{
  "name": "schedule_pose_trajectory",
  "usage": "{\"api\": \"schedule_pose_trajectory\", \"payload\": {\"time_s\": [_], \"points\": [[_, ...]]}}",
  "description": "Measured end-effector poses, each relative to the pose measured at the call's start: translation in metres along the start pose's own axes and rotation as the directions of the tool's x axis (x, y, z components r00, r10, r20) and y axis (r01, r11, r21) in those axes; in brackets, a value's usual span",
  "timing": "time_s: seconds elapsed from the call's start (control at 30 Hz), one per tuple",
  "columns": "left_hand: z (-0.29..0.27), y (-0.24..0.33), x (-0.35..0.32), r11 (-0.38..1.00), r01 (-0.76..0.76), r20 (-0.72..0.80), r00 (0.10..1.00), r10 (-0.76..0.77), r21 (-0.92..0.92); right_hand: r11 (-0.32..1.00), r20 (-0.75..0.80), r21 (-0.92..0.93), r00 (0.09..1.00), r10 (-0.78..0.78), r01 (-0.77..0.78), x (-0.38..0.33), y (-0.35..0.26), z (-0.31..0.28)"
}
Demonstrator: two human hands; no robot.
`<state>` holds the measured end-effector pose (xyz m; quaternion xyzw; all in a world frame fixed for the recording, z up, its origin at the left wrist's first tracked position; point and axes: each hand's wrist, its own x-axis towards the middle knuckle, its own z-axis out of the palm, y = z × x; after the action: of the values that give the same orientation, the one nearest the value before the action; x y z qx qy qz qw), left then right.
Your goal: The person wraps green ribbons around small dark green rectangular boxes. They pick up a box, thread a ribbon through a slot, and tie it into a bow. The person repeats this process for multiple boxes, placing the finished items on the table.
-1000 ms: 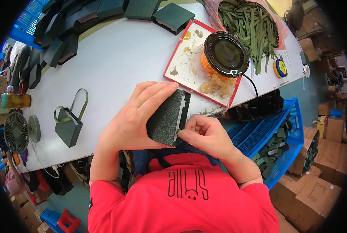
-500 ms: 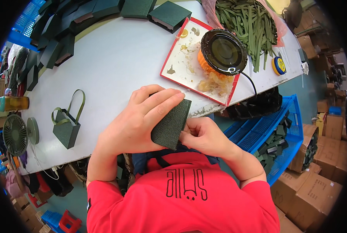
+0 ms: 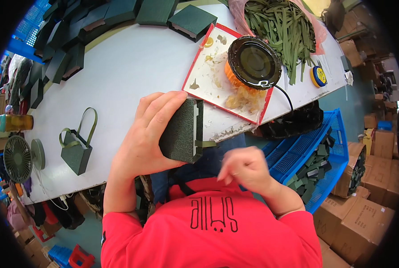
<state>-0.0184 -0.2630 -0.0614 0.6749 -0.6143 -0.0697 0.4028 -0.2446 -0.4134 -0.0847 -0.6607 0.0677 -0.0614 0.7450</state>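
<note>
My left hand (image 3: pixel 148 140) grips a dark green textured box (image 3: pixel 180 131) above the table's front edge, fingers over its far end and thumb along the near one. A short piece of green ribbon (image 3: pixel 205 144) sticks out from the box's right side, where a narrow opening shows. My right hand (image 3: pixel 245 169) is apart from the box, to its lower right. Its fingers are curled in, slightly blurred, with nothing visible in them. A small green bag-shaped box with ribbon handles (image 3: pixel 76 154) stands on the table to the left.
A red-rimmed white tray (image 3: pixel 199 76) carries a black round pot (image 3: pixel 254 62) on an orange base, with amber residue and a cable. Behind it lies a heap of green ribbons (image 3: pixel 282 31). Green boxes (image 3: pixel 150 11) line the far edge. A small fan (image 3: pixel 18 156) stands left, a blue crate (image 3: pixel 338 152) right.
My right hand has drawn away from the box toward the lower right. The box has shifted left and turned in my left hand, and the ribbon piece now shows at its side.
</note>
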Motion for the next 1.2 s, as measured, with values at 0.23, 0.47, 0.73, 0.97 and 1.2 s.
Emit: {"api": "schedule_pose_trajectory", "payload": {"time_s": [0.23, 0.47, 0.73, 0.97, 1.2], "points": [[0.004, 0.007, 0.001, 0.999, -0.020, 0.051, 0.998, 0.022, -0.040, 0.721, -0.138, 0.668, 0.922, 0.363, -0.184, 0.005, 0.015, 0.024], [-0.007, 0.003, -0.019, 0.989, 0.139, 0.061, 0.988, -0.142, 0.046, 0.706, -0.630, 0.632, 0.742, 0.228, 0.320, 0.002, 0.004, -0.023], [-0.011, -0.008, -0.035, 0.979, 0.187, 0.063, 0.979, -0.192, 0.080, 0.750, -0.697, 0.540, 0.702, 0.144, 0.382, 0.004, 0.007, -0.036], [-0.004, -0.001, -0.025, 0.991, 0.121, 0.100, 0.987, -0.126, 0.053, 0.888, -0.660, 0.412, 0.739, 0.137, 0.203, 0.023, 0.000, -0.049], [0.010, 0.013, -0.007, 0.998, 0.066, 0.142, 0.988, -0.065, -0.001, 0.947, -0.657, 0.311, 0.738, 0.154, 0.080, 0.033, -0.003, -0.065]]}}
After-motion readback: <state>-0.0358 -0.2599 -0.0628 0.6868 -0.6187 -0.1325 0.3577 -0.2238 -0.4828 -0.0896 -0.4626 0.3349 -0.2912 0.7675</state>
